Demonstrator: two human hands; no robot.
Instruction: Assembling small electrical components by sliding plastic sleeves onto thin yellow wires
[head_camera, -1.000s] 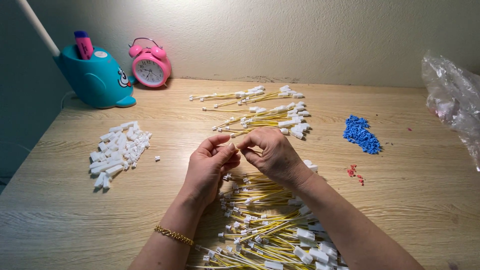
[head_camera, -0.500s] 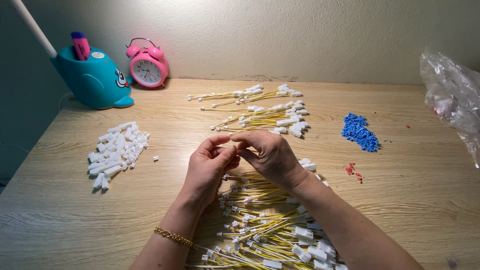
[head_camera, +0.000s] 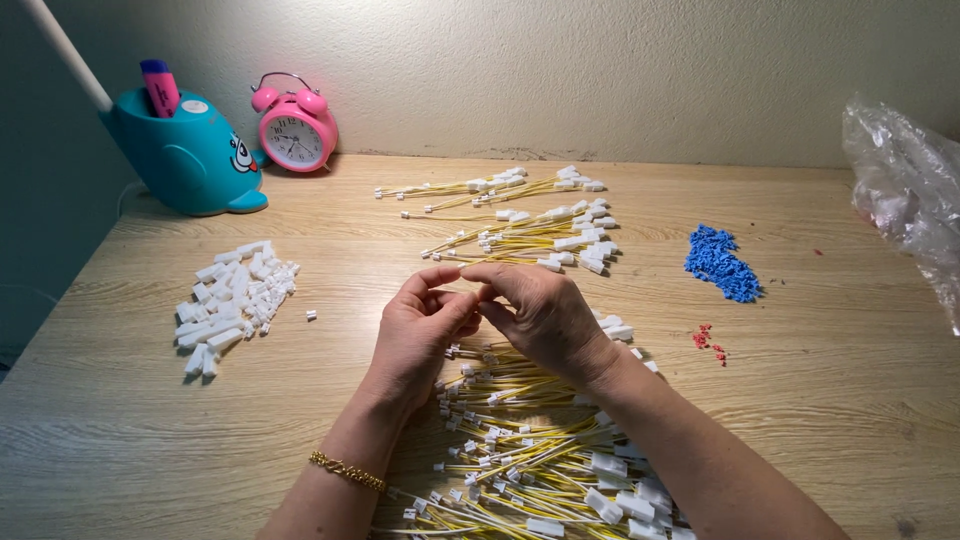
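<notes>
Item: my left hand (head_camera: 420, 325) and right hand (head_camera: 540, 315) pinch together above the near wire pile (head_camera: 530, 450); what they hold, I cannot tell. White connectors (head_camera: 232, 300) lie left of that pile. Keep fingertips close, aligned

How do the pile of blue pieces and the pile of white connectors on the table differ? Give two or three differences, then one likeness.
The pile of blue pieces lies to the right of the hands; the pile of white connectors lies to their left. The blue pieces are tiny grains heaped tight; the white connectors are bigger blocks, spread looser, with one stray beside them. Both rest untouched on the wooden table.
</notes>
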